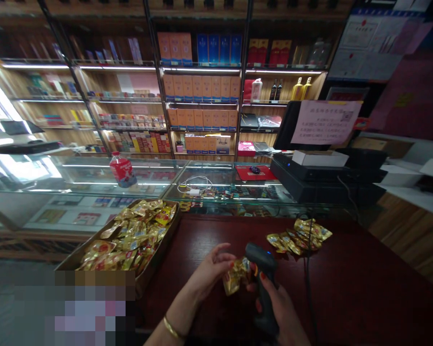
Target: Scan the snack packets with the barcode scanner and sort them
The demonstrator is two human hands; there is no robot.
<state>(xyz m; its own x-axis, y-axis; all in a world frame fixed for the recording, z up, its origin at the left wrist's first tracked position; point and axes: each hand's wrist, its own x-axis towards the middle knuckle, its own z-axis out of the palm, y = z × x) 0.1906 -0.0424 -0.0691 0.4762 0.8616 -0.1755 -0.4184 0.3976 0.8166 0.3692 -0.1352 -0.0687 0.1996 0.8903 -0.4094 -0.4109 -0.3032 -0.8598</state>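
Note:
My left hand [206, 275], a gold bangle on its wrist, pinches a small gold foil packet [233, 283] above the dark red table. More gold foil lies against that packet near the scanner, but I cannot make out how many packets there are. In my right hand [282, 303] is a black handheld barcode scanner [260, 258], gripped by its handle, with a small blue light on its head. The scanner head is close beside the packet. Further right on the table lies a group of similar gold packets [299, 236].
A shallow box [176, 216] full of gold packets stands at the left. A black cable [308, 283] crosses the table at the right. Behind are a glass counter [155, 175] with a red-labelled jug [121, 169], a white cord [195, 184], and a black monitor [285, 127].

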